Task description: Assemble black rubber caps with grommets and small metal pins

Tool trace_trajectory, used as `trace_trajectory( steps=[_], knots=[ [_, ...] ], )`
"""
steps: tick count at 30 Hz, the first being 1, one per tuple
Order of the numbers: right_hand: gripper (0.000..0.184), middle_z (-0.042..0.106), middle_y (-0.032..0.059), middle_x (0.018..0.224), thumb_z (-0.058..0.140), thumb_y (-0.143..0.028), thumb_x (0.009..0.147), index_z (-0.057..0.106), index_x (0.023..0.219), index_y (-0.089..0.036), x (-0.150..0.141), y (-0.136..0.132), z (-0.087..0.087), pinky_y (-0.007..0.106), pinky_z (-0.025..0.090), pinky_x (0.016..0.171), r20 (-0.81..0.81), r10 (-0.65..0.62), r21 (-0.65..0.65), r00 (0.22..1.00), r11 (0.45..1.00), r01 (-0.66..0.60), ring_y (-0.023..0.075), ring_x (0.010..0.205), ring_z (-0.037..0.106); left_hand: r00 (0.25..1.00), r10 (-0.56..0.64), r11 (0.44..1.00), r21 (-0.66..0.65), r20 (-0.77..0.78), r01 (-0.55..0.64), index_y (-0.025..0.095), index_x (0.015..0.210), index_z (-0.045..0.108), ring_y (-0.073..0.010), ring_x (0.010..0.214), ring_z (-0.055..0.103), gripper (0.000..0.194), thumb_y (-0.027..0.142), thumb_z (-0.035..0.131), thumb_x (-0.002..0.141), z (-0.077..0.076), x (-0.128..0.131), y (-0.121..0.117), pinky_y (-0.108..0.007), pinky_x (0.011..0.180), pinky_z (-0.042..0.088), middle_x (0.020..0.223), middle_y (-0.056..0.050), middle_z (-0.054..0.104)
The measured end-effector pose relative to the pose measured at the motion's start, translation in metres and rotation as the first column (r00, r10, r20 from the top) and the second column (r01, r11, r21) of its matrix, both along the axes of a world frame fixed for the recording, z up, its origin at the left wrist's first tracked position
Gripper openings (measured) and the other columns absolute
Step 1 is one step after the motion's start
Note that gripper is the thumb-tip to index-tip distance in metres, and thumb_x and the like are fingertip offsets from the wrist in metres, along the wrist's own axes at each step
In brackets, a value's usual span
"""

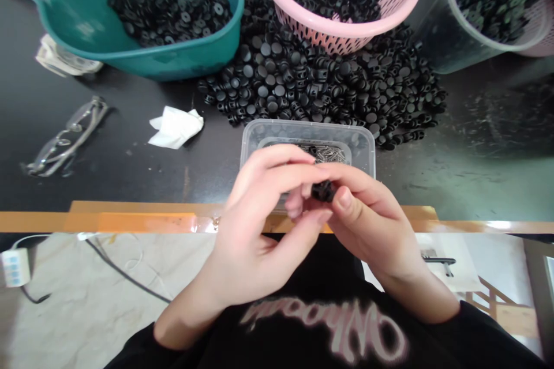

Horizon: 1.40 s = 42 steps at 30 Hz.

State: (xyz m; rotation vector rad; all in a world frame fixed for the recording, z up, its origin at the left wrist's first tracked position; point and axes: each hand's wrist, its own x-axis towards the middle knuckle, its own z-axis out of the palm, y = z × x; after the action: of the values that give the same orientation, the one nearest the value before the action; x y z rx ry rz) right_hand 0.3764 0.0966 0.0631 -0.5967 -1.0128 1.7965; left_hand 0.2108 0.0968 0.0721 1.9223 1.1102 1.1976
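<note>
Over the near edge of the glossy black table, the right hand pinches a small black plastic part between thumb and fingers. The left hand curves about the same part, fingers bent; whether it also grips cannot be told. Partly behind the hands sits a clear rectangular plastic box containing thin silvery metal pieces. Farther off lies a heap of black round-capped plastic pieces, right of a teal plastic basin.
</note>
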Motion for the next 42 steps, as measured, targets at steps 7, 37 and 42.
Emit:
trace_trajectory(
  steps=[7, 37, 42],
  knots=[
    [0.028, 0.07, 0.007, 0.113, 0.048, -0.034, 0.11, 0.071, 0.115, -0.021, 0.008, 0.005, 0.01, 0.039, 0.054, 0.104, 0.093, 0.127, 0.081, 0.988, 0.988, -0.134, 0.0218, 0.118, 0.063, 0.991, -0.119, 0.988, -0.09, 0.06, 0.124, 0.02, 0.13, 0.063, -0.0189, 0.129, 0.061, 0.031, 0.018, 0.064, 0.099, 0.005, -0.001, -0.001, -0.031, 0.112, 0.055, 0.137, -0.005, 0.065],
    [0.027, 0.073, 0.0016, 0.107, 0.046, -0.032, 0.111, 0.072, 0.116, -0.025, 0.006, 0.0, 0.016, 0.03, 0.057, 0.099, -0.041, 0.122, -0.268, 0.992, 0.955, -0.129, 0.0154, 0.102, 0.07, 0.966, 0.183, 0.945, 0.302, -0.183, -0.122, 0.028, 0.114, 0.071, -0.0231, 0.113, 0.065, 0.022, 0.022, 0.072, 0.093, -0.004, -0.001, 0.001, -0.039, 0.1, 0.057, 0.118, 0.0, 0.072],
    [0.026, 0.072, 0.0007, 0.106, 0.047, -0.029, 0.111, 0.072, 0.117, -0.023, 0.004, 0.0, 0.01, 0.025, 0.054, 0.098, -0.087, 0.112, -0.239, 0.99, 0.962, -0.13, 0.0127, 0.102, 0.069, 0.966, 0.194, 0.943, 0.305, -0.172, -0.135, 0.033, 0.114, 0.071, -0.025, 0.107, 0.066, 0.023, 0.024, 0.072, 0.093, -0.008, 0.001, 0.001, -0.042, 0.094, 0.059, 0.113, 0.001, 0.074]
  ],
)
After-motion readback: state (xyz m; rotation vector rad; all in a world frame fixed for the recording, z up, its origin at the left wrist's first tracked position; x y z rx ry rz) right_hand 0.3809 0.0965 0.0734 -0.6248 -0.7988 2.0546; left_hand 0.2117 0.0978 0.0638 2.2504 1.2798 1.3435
